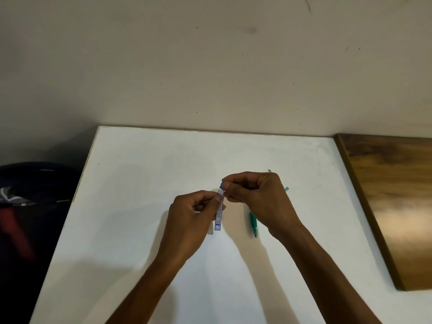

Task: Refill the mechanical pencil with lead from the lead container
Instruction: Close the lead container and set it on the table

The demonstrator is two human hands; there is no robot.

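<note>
A slim blue and white lead container is held upright over the white table. My left hand grips its body between thumb and fingers. My right hand pinches the small blue cap at the container's top end. The green mechanical pencil lies on the table under my right hand; its lower barrel shows near my wrist, and a green bit and a grey tip stick out beyond my knuckles. No loose lead is visible.
A wooden surface adjoins the table on the right. Dark objects, one with a red part, sit in shadow beyond the table's left edge. A pale wall rises behind the table's far edge.
</note>
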